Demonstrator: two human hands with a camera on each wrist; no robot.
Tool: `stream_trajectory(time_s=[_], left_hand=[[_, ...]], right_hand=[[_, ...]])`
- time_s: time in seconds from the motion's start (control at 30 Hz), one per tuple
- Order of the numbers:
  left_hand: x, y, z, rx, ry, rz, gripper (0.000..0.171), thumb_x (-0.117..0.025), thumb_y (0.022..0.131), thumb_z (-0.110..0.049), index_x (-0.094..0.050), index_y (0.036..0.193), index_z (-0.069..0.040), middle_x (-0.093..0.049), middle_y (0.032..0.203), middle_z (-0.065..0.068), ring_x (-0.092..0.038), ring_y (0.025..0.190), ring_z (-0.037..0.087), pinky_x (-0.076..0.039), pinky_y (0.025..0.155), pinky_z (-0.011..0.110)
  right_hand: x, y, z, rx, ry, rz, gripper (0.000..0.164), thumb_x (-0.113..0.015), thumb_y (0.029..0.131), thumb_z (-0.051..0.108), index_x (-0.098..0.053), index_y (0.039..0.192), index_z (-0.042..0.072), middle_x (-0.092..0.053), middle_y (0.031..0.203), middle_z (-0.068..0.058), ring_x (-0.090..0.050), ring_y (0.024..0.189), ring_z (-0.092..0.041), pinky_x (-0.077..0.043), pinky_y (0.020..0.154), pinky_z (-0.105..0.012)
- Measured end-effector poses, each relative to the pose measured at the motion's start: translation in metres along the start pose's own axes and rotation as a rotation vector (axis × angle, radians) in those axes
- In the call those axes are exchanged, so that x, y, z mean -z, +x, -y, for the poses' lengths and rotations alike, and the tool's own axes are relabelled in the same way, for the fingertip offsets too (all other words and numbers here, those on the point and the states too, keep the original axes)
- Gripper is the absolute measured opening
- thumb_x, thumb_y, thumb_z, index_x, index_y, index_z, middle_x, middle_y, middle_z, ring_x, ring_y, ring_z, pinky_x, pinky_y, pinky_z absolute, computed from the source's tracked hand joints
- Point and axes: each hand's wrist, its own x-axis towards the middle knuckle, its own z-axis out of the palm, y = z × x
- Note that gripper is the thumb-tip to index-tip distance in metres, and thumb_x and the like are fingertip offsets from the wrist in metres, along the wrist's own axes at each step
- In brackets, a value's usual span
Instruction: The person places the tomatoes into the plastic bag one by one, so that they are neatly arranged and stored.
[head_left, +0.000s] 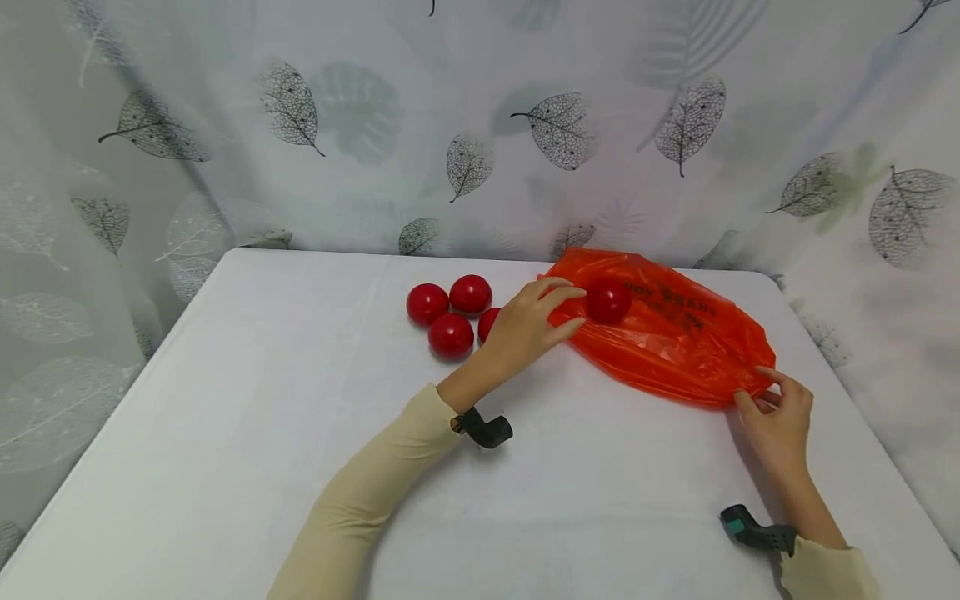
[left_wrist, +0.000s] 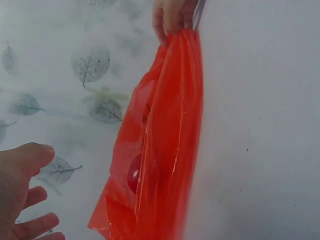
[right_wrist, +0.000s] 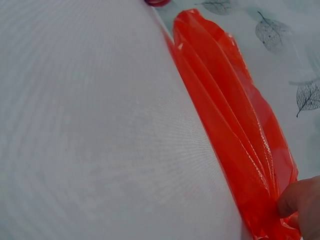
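An orange-red plastic bag [head_left: 675, 350] with dark printing lies at the right of the table. One shiny red ball [head_left: 608, 301] is at the bag's left part; in the left wrist view the same ball [left_wrist: 134, 173] shows partly behind a fold of film. My left hand [head_left: 525, 321] is beside the bag's left end, fingers spread and apart from the ball, holding nothing. At the opposite end, my right hand [head_left: 780, 417] pinches the bag's corner between thumb and fingers. The right wrist view shows the thumb [right_wrist: 295, 200] against the gathered film.
Several more red balls [head_left: 451, 336] sit grouped left of my left hand, one partly hidden behind it. Beneath everything is a white table [head_left: 247, 400]. A leaf-patterned curtain [head_left: 360, 125] hangs along the table's far edge and sides.
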Motion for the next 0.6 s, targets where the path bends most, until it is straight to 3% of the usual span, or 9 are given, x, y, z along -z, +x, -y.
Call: stream_trajectory(time_s=[0.43, 0.6], left_hand=[[0.018, -0.018, 0.020, 0.118, -0.003, 0.008, 0.042, -0.072, 0.089, -0.026, -0.062, 0.128, -0.014, -0.056, 0.134, 0.006, -0.053, 0.123, 0.020, -0.053, 0.091, 0.028], [0.021, -0.028, 0.027, 0.137, 0.013, -0.029, 0.043, -0.074, 0.088, -0.027, -0.063, 0.127, -0.014, -0.058, 0.130, 0.006, -0.055, 0.120, 0.020, -0.055, 0.090, 0.032]], right_hand=[[-0.002, 0.001, -0.002, 0.000, 0.023, -0.005, 0.048, -0.054, 0.094, 0.014, -0.043, 0.138, 0.000, -0.029, 0.141, -0.020, -0.035, 0.083, 0.008, -0.031, 0.067, 0.005], [-0.001, 0.003, -0.003, 0.028, 0.029, -0.009, 0.047, -0.054, 0.093, 0.014, -0.044, 0.136, -0.002, -0.030, 0.138, -0.019, -0.036, 0.082, 0.011, -0.032, 0.069, 0.005]])
